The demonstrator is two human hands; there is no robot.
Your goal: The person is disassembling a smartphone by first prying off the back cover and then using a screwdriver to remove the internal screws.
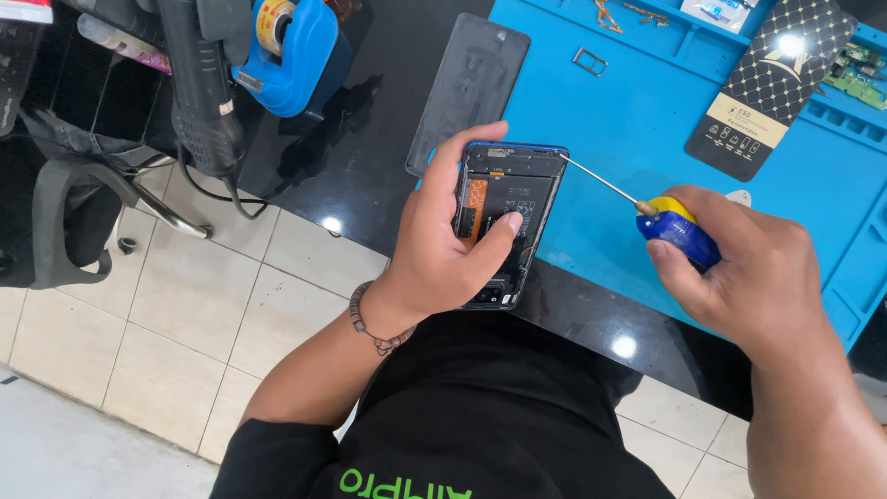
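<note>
The opened phone (506,222) sits in the left hand (443,254), back cover off, its dark insides and an orange patch facing up. It is held above the near edge of the tabletop (370,176), where the dark glossy top meets the blue work mat (628,120). The left grip is clamped on the phone: the fingers curl round its left side and top corner, and the thumb (504,231) lies across the exposed middle. A beaded bracelet (370,328) circles that wrist.

The right hand (748,277) is closed round the blue handle of a small screwdriver (670,226) with a yellow collar. Its thin metal shaft runs up and left, and the tip meets the phone's upper right corner.

Just beyond the phone, a dark flat back cover (469,88) lies tilted across the mat's left edge, partly on the dark tabletop. A small metal tray frame (589,61) rests on the mat further back. Toward the far right corner, a black patterned card (771,88) leans over the mat's raised rim, with green circuit pieces (855,74) beside it. At the far left, a blue tape holder (291,51) stands by a black tool with a cord (199,92). Pale floor tiles (176,323) show below the tabletop's near edge.
</note>
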